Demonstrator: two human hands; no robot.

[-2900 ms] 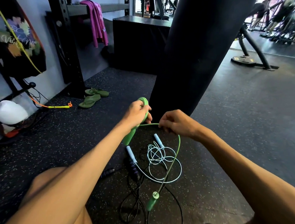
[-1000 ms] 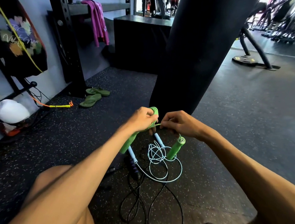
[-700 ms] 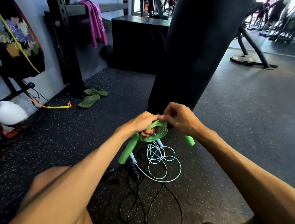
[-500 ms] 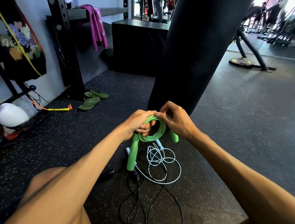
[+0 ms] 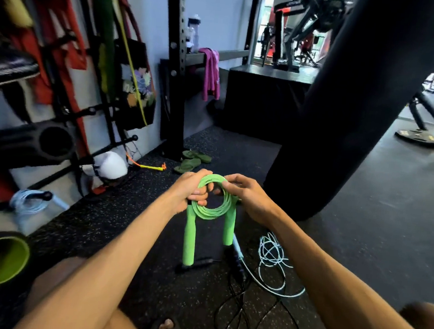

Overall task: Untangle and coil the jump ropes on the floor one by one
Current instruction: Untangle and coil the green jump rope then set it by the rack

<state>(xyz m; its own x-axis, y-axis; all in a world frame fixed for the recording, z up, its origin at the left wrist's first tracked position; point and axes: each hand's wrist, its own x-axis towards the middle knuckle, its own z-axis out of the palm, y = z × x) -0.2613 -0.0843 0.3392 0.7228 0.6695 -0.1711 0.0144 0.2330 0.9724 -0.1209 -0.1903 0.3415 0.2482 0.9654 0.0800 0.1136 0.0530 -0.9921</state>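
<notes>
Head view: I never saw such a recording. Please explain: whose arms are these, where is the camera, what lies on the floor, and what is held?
No machine here. The camera sits on a person's head and looks down, so both arms are that person's own. The left hand and the right hand grip a green jump rope, wound into a coil, its two handles hanging down. On the floor below lie a light blue rope and a black rope, both loose, not yet coiled.
</notes>
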